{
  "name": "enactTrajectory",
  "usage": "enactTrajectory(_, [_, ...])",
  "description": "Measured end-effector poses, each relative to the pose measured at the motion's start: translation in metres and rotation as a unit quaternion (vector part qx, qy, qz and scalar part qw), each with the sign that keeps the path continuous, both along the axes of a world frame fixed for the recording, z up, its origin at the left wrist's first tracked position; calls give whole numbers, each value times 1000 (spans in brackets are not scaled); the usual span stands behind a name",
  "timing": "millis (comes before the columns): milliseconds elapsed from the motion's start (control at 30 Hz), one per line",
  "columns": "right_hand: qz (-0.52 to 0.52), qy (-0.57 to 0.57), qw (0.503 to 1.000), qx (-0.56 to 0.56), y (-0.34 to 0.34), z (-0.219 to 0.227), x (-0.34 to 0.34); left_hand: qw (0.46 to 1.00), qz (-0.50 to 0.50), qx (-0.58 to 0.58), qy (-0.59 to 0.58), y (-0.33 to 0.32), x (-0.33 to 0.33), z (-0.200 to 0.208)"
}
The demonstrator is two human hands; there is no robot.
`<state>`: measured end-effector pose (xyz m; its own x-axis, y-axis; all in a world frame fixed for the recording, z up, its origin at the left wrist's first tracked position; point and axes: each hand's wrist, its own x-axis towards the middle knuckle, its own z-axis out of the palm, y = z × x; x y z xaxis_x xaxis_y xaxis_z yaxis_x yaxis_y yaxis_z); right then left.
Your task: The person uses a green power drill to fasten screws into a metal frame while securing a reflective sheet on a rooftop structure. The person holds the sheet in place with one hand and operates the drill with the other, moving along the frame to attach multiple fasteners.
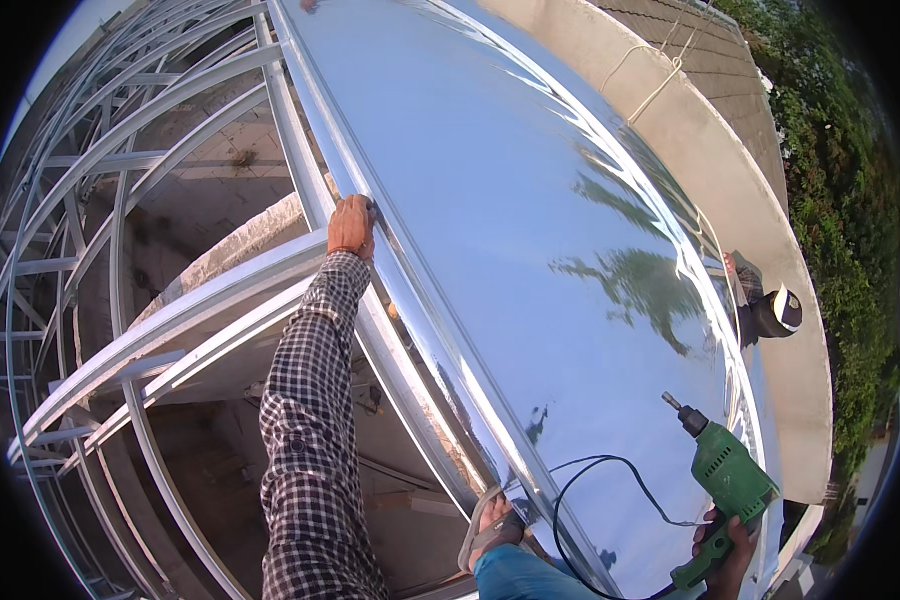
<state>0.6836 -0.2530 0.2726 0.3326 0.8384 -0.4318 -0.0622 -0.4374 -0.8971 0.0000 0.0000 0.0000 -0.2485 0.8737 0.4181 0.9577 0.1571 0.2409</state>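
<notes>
My left hand (351, 226), at the end of a checked sleeve, is closed over the raised edge of a shiny, mirror-like metal sheet (450, 190). Its fingertips are hidden behind that edge. At the lower right, my right hand (732, 552) grips the handle of a green electric drill (735, 475). The drill's chuck points up and to the left, above the sheet, with a short bit in it. A black cord (575, 475) loops from the drill across the sheet's near edge.
Left of the sheet runs a silver metal frame (180, 275) with open gaps to a floor far below. My sandalled foot (494, 522) rests by the sheet's edge. Another person (770, 312) in a cap is at the far right edge, beside a concrete ledge (770, 240) and trees.
</notes>
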Motion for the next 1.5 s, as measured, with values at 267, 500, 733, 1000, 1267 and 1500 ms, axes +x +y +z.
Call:
enactTrajectory(267, [33, 18, 999, 14, 4, -11, -12, 982, 40, -177, 44, 9, 4, 22])
enactTrajectory(500, [60, 40, 997, -14, 10, -20, -16, 995, 8, -90, 46, 4, -1, 5])
enactTrajectory(733, [40, 31, 998, -20, -2, -19, -21, 974, 3, -197, 115, 2, 9, 20])
enactTrajectory(1000, [15, 11, 999, -27, -10, -20, -22, 968, 172, -184, -1, 18, 6, 21])
enactTrajectory(1267, [9, 37, 999, -22, -29, -19, -7, 959, 146, -22, -240, -12, -32, 37])
enactTrajectory(1500, [-43, 104, 993, 45, -63, 26, 23, 776, -221, -244, -539, -207, 146, 242])
